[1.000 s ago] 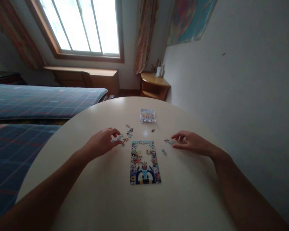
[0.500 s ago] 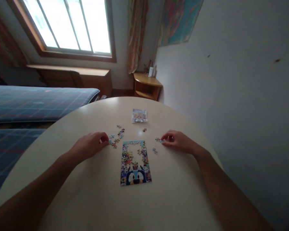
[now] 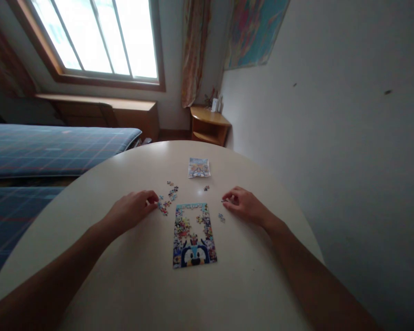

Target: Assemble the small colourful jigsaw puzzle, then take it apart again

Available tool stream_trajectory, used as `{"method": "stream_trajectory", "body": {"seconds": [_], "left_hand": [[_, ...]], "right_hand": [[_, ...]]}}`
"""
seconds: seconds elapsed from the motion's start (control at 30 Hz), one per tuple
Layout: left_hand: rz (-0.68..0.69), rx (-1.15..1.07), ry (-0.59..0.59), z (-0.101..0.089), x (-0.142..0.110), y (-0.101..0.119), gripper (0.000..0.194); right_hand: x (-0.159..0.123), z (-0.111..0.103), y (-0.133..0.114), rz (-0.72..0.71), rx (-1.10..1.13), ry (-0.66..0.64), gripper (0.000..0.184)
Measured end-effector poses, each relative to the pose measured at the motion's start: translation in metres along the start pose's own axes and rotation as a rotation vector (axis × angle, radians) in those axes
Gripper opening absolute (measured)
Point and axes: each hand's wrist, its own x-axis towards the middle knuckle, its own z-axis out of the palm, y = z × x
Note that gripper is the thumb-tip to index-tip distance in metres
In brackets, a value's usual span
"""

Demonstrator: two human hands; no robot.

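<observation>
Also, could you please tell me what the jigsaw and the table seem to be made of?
The jigsaw is probably printed card, going by its flat, interlocking pieces; its gloss is unclear. The table seems smooth laminate or painted board: its pale top shines softly.

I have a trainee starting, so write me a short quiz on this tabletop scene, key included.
1. True or false: the small, squarish printed sheet or packet lies farther from the person than the rectangular, multicoloured jigsaw.
2. Which is nearer the larger scatter of small, multicoloured loose pieces?
A) the bare left hand
B) the bare right hand
3. Fill in near or far: the blue cartoon face is at the jigsaw's ____ end.
Key: 1 true; 2 A; 3 near.
</observation>
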Motion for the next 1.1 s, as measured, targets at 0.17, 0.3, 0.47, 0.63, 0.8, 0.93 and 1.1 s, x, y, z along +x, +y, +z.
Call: {"method": "stream_trajectory", "body": {"seconds": [0.17,0.3,0.47,0.63,0.8,0.93,1.1], "left_hand": [[0.012,-0.08,0.009,0.0,0.0,0.003,0.025],[0.01,-0.067,0.01,0.001,-0.003,0.006,0.026],[0.031,-0.023,0.039,0.001,-0.006,0.012,0.028],[0.077,-0.048,0.056,0.009,-0.009,0.021,0.027],[0.254,-0.112,0.128,0.021,-0.013,0.037,0.025],[0.347,-0.139,0.151,0.026,-0.013,0.041,0.021],[0.375,-0.179,0.181,0.028,-0.012,0.042,0.02]], "right_hand": [[-0.002,-0.005,0.007,-0.016,0.02,-0.058,0.023],[-0.002,-0.011,0.01,0.018,0.014,-0.07,0.028],[-0.001,-0.012,0.008,0.039,0.007,-0.082,0.025],[-0.001,-0.01,0.007,0.027,0.009,-0.07,0.02],[0.003,-0.008,0.008,0.008,0.004,-0.073,0.019],[0.005,-0.008,0.006,-0.008,-0.003,-0.061,0.018],[0.004,-0.006,0.0,0.009,0.019,-0.062,0.014]]}}
